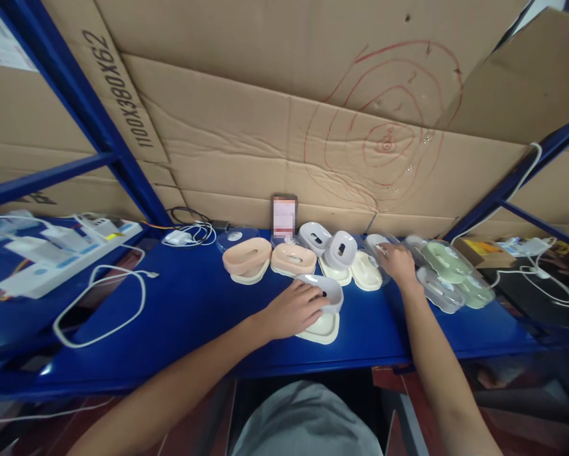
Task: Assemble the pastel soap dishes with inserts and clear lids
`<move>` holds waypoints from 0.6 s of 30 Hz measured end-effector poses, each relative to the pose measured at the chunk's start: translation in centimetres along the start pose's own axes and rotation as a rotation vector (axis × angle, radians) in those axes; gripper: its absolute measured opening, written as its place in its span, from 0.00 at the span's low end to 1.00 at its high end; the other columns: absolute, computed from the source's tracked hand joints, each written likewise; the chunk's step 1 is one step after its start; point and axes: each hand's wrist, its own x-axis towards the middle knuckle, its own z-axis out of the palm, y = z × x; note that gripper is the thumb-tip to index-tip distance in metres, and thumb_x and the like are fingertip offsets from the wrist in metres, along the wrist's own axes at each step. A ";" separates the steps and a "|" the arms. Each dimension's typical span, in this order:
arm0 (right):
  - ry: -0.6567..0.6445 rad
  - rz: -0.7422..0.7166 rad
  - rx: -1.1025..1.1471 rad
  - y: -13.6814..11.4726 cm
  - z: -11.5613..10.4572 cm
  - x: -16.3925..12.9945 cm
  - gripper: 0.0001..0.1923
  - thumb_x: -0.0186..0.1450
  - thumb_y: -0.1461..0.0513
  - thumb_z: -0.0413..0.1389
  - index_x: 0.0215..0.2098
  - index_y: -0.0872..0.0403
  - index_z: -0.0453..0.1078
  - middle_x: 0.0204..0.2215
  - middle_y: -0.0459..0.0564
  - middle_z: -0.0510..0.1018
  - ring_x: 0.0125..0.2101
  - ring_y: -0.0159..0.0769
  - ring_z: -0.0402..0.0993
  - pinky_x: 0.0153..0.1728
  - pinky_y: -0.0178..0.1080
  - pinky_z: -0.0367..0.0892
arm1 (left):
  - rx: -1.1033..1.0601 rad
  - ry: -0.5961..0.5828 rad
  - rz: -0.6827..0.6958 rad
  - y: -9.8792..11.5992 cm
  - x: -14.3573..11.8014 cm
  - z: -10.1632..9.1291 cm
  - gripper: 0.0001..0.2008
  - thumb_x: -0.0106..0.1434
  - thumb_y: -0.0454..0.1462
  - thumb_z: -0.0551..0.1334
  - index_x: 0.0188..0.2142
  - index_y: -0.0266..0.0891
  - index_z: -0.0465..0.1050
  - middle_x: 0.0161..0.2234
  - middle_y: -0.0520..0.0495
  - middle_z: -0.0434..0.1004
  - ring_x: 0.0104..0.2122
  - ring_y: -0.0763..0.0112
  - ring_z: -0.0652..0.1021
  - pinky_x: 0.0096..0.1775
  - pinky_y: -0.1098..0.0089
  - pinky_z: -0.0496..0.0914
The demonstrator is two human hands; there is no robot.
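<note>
My left hand is closed over the near-left rim of a pale grey oval plastic dish, its fingers reaching inside. That dish stands over a cream oval tray. My right hand reaches to the back, its fingers bent down at a pale oval piece beside a clear plastic cover; what the fingertips hold is partly hidden. Between the hands stand two more grey dishes with slots, and a cream tray. Peach dishes lie to the left.
Green and grey dishes in clear covers are stacked right of my right forearm. A phone leans on the cardboard wall. A power strip and white cable lie left on the blue table. Blue posts flank both sides.
</note>
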 end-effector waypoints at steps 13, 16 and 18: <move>0.149 0.083 0.004 -0.1 0.1 0.2 0.28 0.81 0.58 0.37 0.57 0.63 0.75 0.45 0.69 0.83 0.48 0.54 0.79 0.53 0.54 0.66 | 0.018 0.005 0.027 0.0 -0.1 0.0 0.11 0.79 0.39 0.58 0.56 0.39 0.73 0.48 0.45 0.80 0.46 0.60 0.78 0.53 0.59 0.64; 0.174 -0.059 0.071 -1.3 0.2 0.1 0.25 0.80 0.59 0.40 0.57 0.56 0.77 0.49 0.64 0.84 0.53 0.52 0.77 0.55 0.52 0.64 | 0.027 0.004 0.032 0.0 -0.1 0.1 0.11 0.79 0.38 0.58 0.56 0.39 0.73 0.47 0.45 0.80 0.46 0.60 0.78 0.53 0.59 0.65; 0.171 -0.148 0.106 -2.2 0.1 0.1 0.22 0.78 0.58 0.45 0.58 0.50 0.78 0.54 0.58 0.84 0.56 0.49 0.75 0.59 0.50 0.61 | 0.030 -0.001 0.032 0.0 -0.1 0.0 0.11 0.79 0.38 0.59 0.56 0.39 0.73 0.47 0.45 0.80 0.46 0.60 0.78 0.53 0.58 0.65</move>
